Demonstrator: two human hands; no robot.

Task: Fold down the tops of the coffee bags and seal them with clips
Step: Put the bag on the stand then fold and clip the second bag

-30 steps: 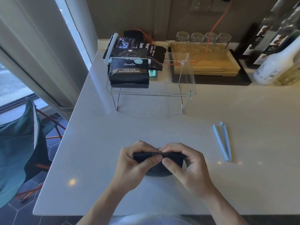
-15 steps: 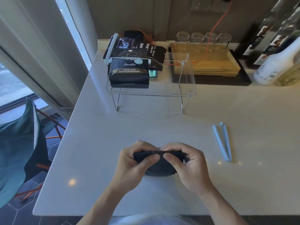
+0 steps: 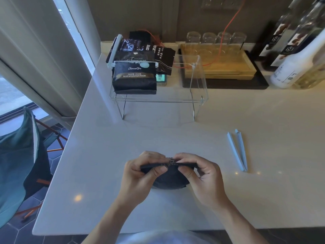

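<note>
A black coffee bag (image 3: pixel 171 178) stands on the white counter (image 3: pixel 175 134) near its front edge. My left hand (image 3: pixel 140 175) and my right hand (image 3: pixel 202 175) pinch its flattened top edge from either side, thumbs toward me, fingers behind. A light blue clip (image 3: pixel 238 150) lies open in a narrow V on the counter to the right, apart from both hands. On the clear acrylic shelf (image 3: pixel 198 95) at the back left sits a clipped black coffee bag (image 3: pixel 134 78), with more dark bags (image 3: pixel 163 57) behind it.
A wooden tray (image 3: pixel 221 67) on a black mat stands behind the shelf, with several glasses (image 3: pixel 209 38) in a row and an orange cable across it. Bottles (image 3: pixel 299 64) crowd the back right corner. A teal folding chair (image 3: pixel 19 159) sits left of the counter.
The hands stay on the bag's top. The thumbs have shifted slightly along the edge and the fold looks pressed a little flatter.
</note>
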